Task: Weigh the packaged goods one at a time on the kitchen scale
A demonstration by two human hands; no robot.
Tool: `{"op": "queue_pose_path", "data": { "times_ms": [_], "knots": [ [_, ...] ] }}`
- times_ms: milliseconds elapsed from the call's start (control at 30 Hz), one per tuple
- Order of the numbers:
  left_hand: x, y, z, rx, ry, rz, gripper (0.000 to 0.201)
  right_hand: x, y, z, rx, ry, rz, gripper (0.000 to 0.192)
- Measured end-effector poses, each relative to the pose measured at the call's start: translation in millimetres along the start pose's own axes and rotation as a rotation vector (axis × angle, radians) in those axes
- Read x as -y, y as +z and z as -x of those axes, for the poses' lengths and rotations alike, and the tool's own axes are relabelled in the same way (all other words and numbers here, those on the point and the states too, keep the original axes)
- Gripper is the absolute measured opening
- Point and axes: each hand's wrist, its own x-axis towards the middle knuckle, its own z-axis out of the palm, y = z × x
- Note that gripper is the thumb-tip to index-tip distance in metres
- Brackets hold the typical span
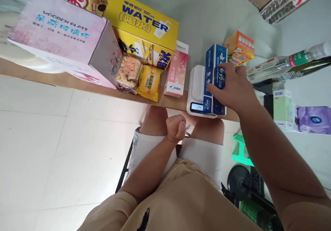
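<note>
My right hand (pixel 234 88) has its thumb and fingers around the sides of a blue toothpaste box (pixel 209 65). The box stands on the right part of a white digital scale (pixel 196 81) near the table's front edge. The scale's display is lit and partly covered by the box; the digits I can see look like 24. Over my lap, my left hand (pixel 176 129) is closed in a fist with nothing visible in it. A pink and white box (pixel 177 70) lies just left of the scale. Behind the toothpaste box is a small orange carton (pixel 239 46).
Left on the table are a large pink glass box (pixel 59 27), a yellow WATER box (pixel 144 17), a wrapped snack (pixel 128 72) and a yellow packet (pixel 150 82). Bottles (pixel 287 62) lie at the right, near a purple tissue pack (pixel 314 120). A green stool (pixel 241 150) stands below.
</note>
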Motion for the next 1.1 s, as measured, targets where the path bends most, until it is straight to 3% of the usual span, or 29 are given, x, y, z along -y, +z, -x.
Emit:
{"op": "queue_pose_path", "data": {
  "times_ms": [133, 267, 367, 500, 733, 967, 1100],
  "knots": [
    [5, 0.4, 6, 0.046, -0.015, 0.019, 0.037, 8, -6, -6, 0.09, 0.102, 0.071, 0.102],
    [5, -0.5, 4, 0.052, -0.027, 0.028, 0.038, 23, -19, -3, 0.164, 0.107, 0.078, 0.092],
    [5, -0.4, 3, 0.049, -0.029, 0.042, 0.039, 32, -23, -3, 0.119, 0.102, 0.037, 0.089],
    [4, 1.1, 3, 0.059, -0.038, 0.065, 0.038, 54, -19, -14, -0.006, -0.078, -0.098, 0.083],
    [0, -0.4, 1, 0.039, -0.056, 0.07, 0.034, 110, 2, -41, 0.141, -0.049, -0.149, 0.076],
    [-19, 0.2, -21, -0.022, -0.052, 0.063, 0.039, 101, 20, -47, 0.068, -0.13, -0.28, 0.065],
    [-32, 0.0, -35, -0.047, -0.064, 0.051, 0.053, 93, 16, -32, 0.119, -0.021, -0.391, 0.059]
  ]
}}
